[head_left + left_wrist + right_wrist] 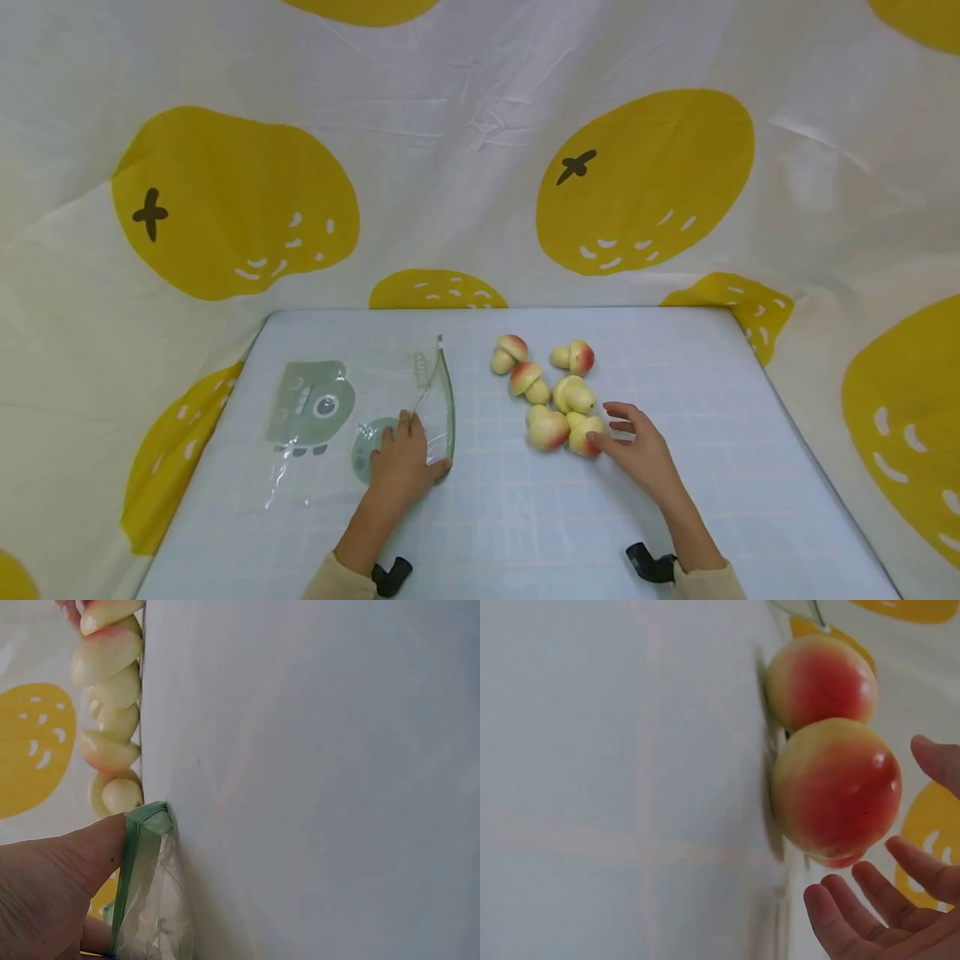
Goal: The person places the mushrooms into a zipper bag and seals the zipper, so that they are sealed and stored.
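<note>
A clear zip bag (337, 446) with green cartoon prints lies flat at the left, its green-edged mouth facing right and partly raised. My left hand (397, 462) holds the bag near the mouth. In the left wrist view the thumb (97, 847) meets the green zip strip (154, 817). Several yellow-and-red toy mushrooms (573, 393) lie clustered right of the bag. Fingers spread, my right hand (637, 450) reaches around the nearest toy mushroom (583, 437). In the right wrist view, thumb and fingers stand slightly apart from that toy mushroom (836, 791).
Everything lies on a pale checked tabletop (495, 533). A white cloth (450, 167) with large yellow fruit prints hangs behind the table and at its sides. Black wrist mounts (651, 564) sit close above the table by both sleeves.
</note>
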`<action>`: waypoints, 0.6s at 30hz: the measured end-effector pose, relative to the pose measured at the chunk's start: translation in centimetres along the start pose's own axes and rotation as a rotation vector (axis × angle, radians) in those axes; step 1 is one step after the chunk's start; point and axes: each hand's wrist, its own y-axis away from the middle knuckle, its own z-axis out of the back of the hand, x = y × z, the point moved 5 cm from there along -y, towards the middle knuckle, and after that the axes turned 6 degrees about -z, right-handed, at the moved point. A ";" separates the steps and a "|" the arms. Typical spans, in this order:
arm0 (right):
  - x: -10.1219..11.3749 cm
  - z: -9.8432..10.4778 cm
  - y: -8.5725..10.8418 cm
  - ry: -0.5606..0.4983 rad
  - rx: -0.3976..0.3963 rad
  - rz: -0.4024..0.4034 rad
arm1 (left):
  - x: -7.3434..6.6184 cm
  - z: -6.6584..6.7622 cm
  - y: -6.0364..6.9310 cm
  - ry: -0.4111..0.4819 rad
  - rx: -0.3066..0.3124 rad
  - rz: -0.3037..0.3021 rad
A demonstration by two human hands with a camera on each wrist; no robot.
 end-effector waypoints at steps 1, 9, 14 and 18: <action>-0.2 0.0 0.1 -0.003 0.006 -0.014 | 0.0 0.0 0.0 0.000 0.002 0.002; -1.0 -0.5 0.2 0.012 0.008 -0.060 | -0.1 0.0 0.0 -0.001 0.004 0.010; -1.0 -0.8 0.1 0.016 0.001 -0.060 | 0.0 -0.1 0.0 -0.006 -0.001 0.008; -1.0 -0.9 0.1 0.023 -0.005 -0.063 | 0.0 -0.1 0.0 -0.006 0.001 0.011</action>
